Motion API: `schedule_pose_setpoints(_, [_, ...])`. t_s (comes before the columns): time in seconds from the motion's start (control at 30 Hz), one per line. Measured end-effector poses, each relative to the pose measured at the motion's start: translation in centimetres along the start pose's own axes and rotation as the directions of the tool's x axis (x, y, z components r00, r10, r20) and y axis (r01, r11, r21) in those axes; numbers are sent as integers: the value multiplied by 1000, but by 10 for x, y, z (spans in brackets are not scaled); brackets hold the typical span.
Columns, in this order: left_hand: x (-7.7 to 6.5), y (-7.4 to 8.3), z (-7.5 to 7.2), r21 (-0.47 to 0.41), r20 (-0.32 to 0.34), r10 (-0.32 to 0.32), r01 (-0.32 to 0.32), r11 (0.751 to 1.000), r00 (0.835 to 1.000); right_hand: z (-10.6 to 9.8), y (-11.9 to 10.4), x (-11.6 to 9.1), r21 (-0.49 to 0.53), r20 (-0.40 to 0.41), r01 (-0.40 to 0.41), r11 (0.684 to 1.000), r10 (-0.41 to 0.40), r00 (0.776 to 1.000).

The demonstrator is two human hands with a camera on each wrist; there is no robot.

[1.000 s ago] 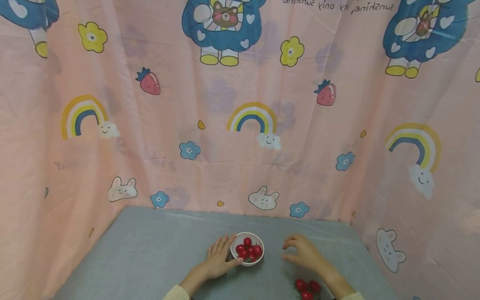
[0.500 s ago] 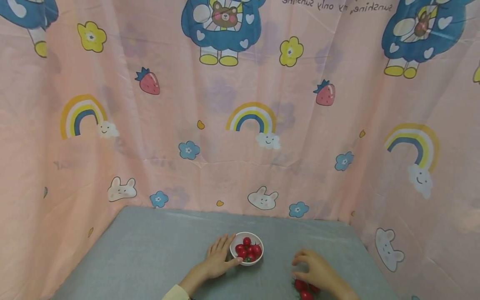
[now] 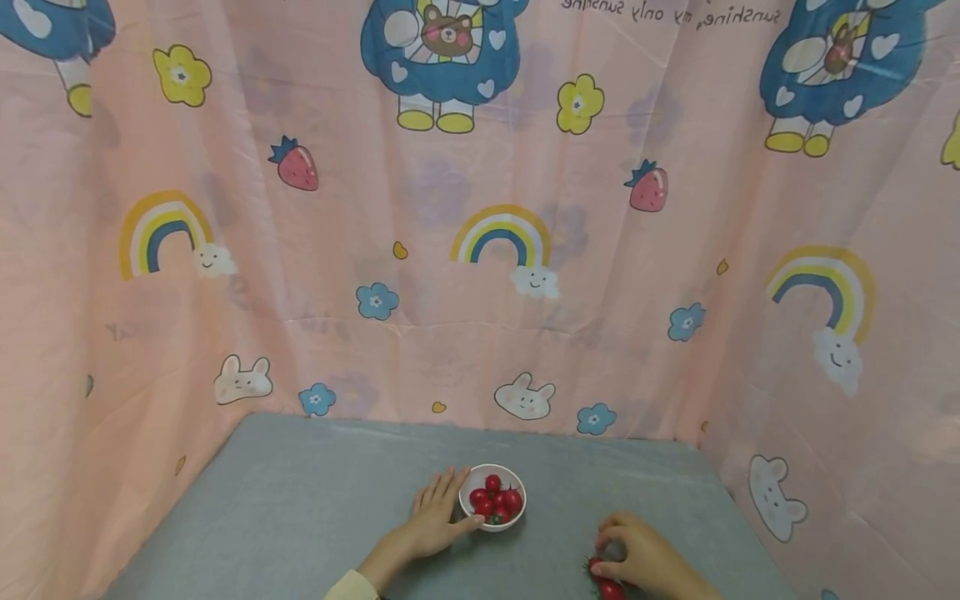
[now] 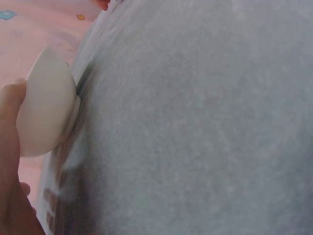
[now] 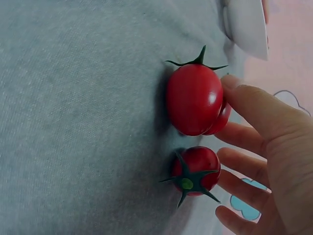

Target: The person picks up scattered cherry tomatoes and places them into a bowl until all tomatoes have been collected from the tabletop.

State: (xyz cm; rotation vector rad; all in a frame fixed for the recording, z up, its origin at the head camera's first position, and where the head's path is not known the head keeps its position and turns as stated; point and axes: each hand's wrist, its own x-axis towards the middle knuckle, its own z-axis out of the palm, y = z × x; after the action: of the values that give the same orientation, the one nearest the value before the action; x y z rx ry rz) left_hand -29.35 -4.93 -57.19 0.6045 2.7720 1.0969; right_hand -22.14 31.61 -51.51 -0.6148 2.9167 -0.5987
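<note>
A small white bowl [image 3: 462, 514] with several red cherry tomatoes [image 3: 500, 500] in it stands on the grey tabletop. My left hand [image 3: 435, 527] rests against the bowl's left side, fingers straight, thumb at the near rim; the left wrist view shows the thumb [image 4: 13, 98] touching the bowl's wall. To the right, my right hand [image 3: 641, 554] is low over a group of loose cherry tomatoes [image 5: 194, 100]. Its thumb tip [image 5: 234, 82] is at the far tomato [image 5: 223, 119], and the fingers are loosely bent behind it. Another tomato [image 5: 201, 164] lies beside, stem toward the wrist camera.
Grey cloth [image 3: 322, 492] covers the table. A pink printed curtain [image 3: 330, 250] hangs behind it and along both sides. The bowl's edge [image 5: 249, 29] also shows at the top of the right wrist view.
My right hand has moved from near the bowl back and to the right, down onto the loose tomatoes, covering part of them. The left hand and the bowl have stayed put.
</note>
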Motion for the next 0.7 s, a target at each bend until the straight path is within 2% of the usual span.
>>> schedule_pose_setpoints(0.43, [0, 0, 0, 6, 5, -9, 9, 1000, 1000, 3, 4, 2, 22, 49, -5, 1000, 4, 999])
schedule_pose_setpoints(0.7, [1, -1, 2, 21, 3, -13, 12, 1000, 1000, 3, 2, 4, 26, 49, 1, 1000, -2, 999])
